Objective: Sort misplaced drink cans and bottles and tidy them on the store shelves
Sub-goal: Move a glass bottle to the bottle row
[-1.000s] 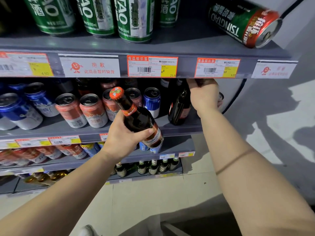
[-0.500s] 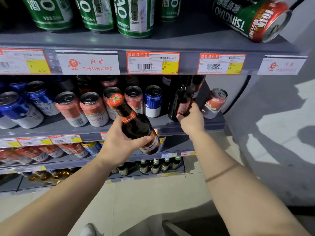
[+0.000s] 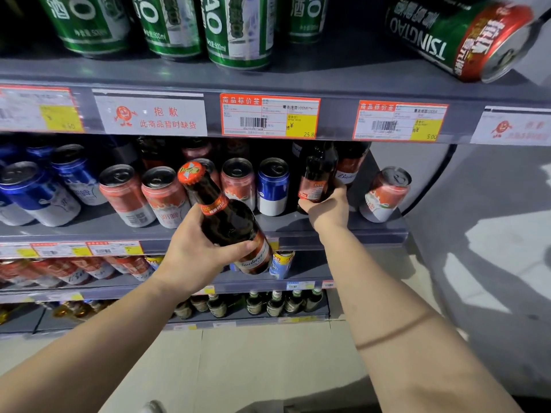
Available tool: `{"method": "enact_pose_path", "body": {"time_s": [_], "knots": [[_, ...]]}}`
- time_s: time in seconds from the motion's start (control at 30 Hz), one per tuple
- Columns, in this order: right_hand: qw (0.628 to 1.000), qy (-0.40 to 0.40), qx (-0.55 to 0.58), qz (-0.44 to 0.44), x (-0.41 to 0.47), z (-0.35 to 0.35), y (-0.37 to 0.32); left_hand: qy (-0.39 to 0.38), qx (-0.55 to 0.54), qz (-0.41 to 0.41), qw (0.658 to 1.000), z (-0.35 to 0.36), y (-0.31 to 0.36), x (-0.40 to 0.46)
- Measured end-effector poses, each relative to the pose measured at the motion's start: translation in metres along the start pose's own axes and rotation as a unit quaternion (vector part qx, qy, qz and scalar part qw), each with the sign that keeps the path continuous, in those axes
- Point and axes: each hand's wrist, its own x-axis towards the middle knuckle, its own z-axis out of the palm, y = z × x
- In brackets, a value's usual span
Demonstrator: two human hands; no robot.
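Your left hand (image 3: 196,251) is gripping a brown Budweiser bottle (image 3: 229,222) around its body, holding it tilted in front of the middle shelf (image 3: 343,231), orange cap (image 3: 190,172) leaning up and to the left. Your right hand (image 3: 328,207) is wrapping around the lower part of a second dark bottle (image 3: 316,177), which is standing at the right end of that shelf, just beside a blue can (image 3: 272,186) and in front of another Budweiser bottle (image 3: 350,165).

Judging from this, you are making room to park the bottle you are carrying next to its kind. The risk is crowding: a red-and-white can (image 3: 384,193) is leaning near the shelf's right end, so a nudge from your wrist could tip it off. Glass knocking against glass is another worry if you slide the gripped bottle too fast. Overhead, a Tsingtao can (image 3: 459,34) is lying on its side at the top shelf's edge, and jolting the rack could roll it down.
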Motion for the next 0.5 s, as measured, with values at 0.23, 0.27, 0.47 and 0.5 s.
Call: {"method": "enact_pose_path", "body": {"time_s": [0.23, 0.27, 0.47, 0.5], "knots": [[0.999, -0.012, 0.039, 0.016, 0.008, 0.01, 0.0, -0.009, -0.011, 0.006, 1.0, 0.0, 0.004, 0.003], [0.999, -0.017, 0.051, 0.007, 0.009, 0.009, 0.002, -0.01, -0.01, 0.006, 1.0, -0.001, 0.004, 0.003], [0.999, -0.028, -0.014, -0.018, 0.012, 0.015, 0.004, 0.004, -0.011, 0.001, 1.0, -0.004, 0.003, 0.005], [0.999, -0.016, -0.032, -0.01, 0.011, 0.016, 0.004, 0.005, -0.01, 0.0, 1.0, -0.004, 0.003, 0.006]]}}
